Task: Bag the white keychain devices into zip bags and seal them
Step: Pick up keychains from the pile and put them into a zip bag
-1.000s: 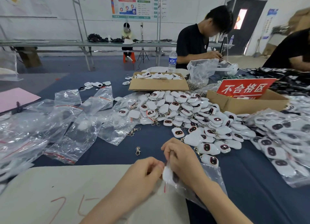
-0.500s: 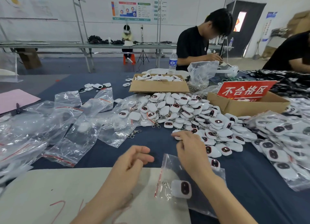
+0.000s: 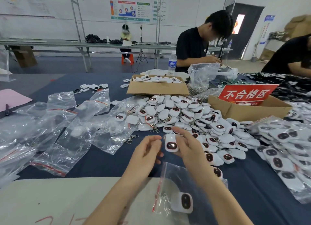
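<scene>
Dark blue table cloth [image 3: 104, 162] lies under the right hand [image 3: 188, 149], whose fingers pinch a white rounded plastic keychain device with a dark oval window [image 3: 171, 143] just above the heaped pile of such devices [image 3: 185, 113]; the left hand [image 3: 146, 151] hovers beside it, loosely curled and empty. Since the empty clear red-striped zip bags [image 3: 67, 137] lie off to the left, unreached, the pinched device could slip back among its lookalikes.

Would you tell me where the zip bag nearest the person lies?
Head view: the zip bag lies at bottom centre-right, under the right forearm, partly on the pale board.
</scene>
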A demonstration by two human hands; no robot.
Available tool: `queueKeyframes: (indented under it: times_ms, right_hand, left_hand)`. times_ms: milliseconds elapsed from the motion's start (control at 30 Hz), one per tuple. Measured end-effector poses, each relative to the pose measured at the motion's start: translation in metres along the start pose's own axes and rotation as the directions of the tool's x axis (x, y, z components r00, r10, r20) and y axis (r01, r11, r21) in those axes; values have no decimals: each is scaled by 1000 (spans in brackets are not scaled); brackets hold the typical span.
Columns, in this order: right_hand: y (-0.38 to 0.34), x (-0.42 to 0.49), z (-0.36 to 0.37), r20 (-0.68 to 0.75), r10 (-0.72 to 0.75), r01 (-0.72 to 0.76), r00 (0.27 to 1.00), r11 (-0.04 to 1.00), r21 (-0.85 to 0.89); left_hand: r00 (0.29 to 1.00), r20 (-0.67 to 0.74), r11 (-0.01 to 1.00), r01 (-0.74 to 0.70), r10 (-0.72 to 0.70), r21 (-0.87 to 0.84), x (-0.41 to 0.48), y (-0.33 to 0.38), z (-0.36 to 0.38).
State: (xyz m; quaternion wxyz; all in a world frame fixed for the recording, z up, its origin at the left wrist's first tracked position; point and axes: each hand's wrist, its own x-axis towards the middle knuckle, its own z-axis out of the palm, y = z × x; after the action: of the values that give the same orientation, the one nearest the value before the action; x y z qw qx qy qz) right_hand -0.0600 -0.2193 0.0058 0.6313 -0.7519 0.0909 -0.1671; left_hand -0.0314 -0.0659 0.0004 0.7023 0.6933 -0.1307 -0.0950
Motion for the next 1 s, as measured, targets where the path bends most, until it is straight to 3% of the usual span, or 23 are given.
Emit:
queueKeyframes:
  times_ms: [100, 167, 233, 333, 467, 667, 800, 1000]
  right_hand:
    - [-3, 1, 19, 11, 87, -82, 996, 885, 459]
    - [1, 0, 25, 19, 103, -95, 995, 811, 578]
    - [7, -1, 25, 51, 86, -100, 995, 827, 553]
    - [16, -1, 22, 110, 1, -33, 994, 958, 284]
    - [21, 1, 27, 97, 4, -10, 995, 998, 57]
    - [27, 6, 25, 93, 59, -76, 994, 978, 193]
    - [29, 5, 26, 145, -6, -10, 989, 994, 112]
    - [28, 5, 22, 154, -28, -4, 988, 979, 205]
  left_hand:
    - [999, 34, 999, -36, 35, 23, 1, -11, 4]
    - [997, 24, 996, -77, 77, 32, 4, -16, 2]
    - [996, 17, 996, -82, 83, -22, 7, -21, 0]
    - [994, -95, 990, -59, 47, -130, 14, -25, -3]
    - [983, -184, 975, -48, 8, -218, 21, -25, -5]
    - [984, -175, 977, -73, 37, -202, 21, -27, -5]
    - [987, -159, 980, -68, 38, -188, 20, -25, -5]
    - [988, -149, 986, -73, 51, -151, 17, -24, -2]
